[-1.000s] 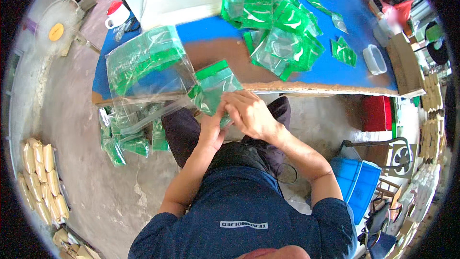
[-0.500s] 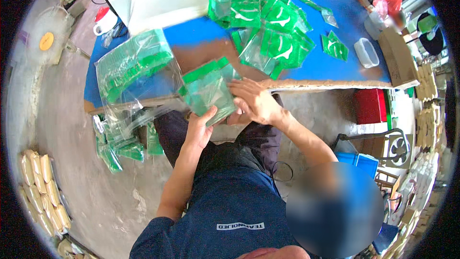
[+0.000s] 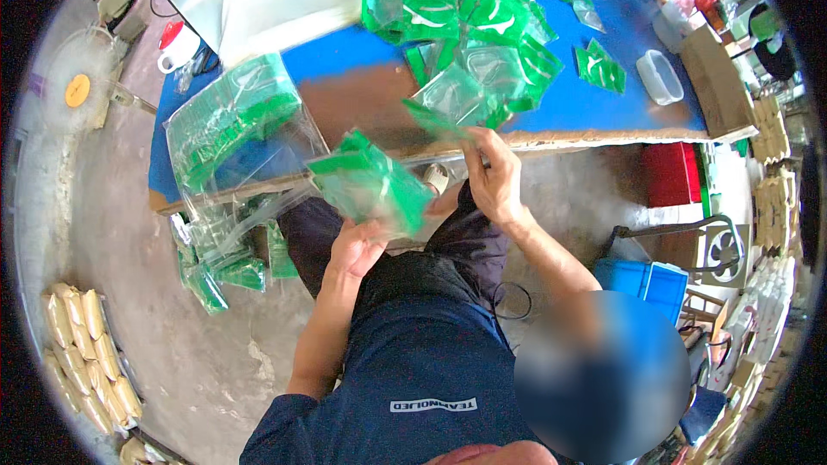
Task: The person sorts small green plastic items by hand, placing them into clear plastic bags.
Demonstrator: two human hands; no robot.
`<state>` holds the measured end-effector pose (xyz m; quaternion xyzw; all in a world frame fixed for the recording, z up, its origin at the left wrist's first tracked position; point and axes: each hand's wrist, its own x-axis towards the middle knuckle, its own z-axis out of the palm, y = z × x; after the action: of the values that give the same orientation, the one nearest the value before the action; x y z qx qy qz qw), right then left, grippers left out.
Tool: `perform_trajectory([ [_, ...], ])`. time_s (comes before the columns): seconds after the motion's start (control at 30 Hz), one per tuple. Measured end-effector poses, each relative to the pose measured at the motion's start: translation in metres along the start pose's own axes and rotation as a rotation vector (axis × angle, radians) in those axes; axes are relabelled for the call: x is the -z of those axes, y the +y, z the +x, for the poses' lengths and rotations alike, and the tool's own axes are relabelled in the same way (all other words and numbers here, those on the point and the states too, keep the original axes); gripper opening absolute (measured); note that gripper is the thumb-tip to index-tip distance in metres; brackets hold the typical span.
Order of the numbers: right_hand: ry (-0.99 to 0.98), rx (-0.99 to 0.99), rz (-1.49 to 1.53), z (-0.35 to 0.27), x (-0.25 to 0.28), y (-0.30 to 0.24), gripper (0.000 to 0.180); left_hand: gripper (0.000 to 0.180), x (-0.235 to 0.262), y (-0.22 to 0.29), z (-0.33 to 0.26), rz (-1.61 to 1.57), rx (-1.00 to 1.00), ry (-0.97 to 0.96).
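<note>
Two hands meet near the dial's centre: the left hand [image 3: 357,250] grips a stack of green-and-clear pouches [image 3: 366,188] by its lower edge, and the right hand [image 3: 497,188] pinches a single pouch [image 3: 433,118] at twelve o'clock. Thin film suggests something light, limp and slippery, best taken by an edge or corner. Blue worktop [image 3: 603,114], patched brown, carries a loose pile [image 3: 495,15] at one o'clock; grey floor [image 3: 215,353] shows at eight, beside wrapped packages [image 3: 91,357].
</note>
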<state>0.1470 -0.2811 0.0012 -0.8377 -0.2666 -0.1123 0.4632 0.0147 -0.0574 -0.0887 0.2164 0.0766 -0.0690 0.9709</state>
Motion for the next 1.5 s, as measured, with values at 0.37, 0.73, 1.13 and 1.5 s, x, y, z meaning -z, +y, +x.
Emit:
perform_trajectory([
  [0.37,0.034,0.237,-0.689,0.039,-0.037,-0.002,0.044,0.050,-0.013,0.001,-0.012,0.118,-0.064,0.195],
  [0.73,-0.381,0.447,0.054,0.028,0.002,-0.042,0.048,0.055,-0.003,0.024,-0.005,0.084,0.063,0.140],
  [1.13,-0.305,0.386,-0.461,0.040,-0.024,0.029,0.077,0.048,-0.013,0.017,-0.001,0.141,-0.003,0.238],
  [1.5,-0.269,0.432,-0.305,0.045,-0.009,0.008,0.061,0.047,-0.010,0.026,0.004,0.176,-0.040,0.179],
])
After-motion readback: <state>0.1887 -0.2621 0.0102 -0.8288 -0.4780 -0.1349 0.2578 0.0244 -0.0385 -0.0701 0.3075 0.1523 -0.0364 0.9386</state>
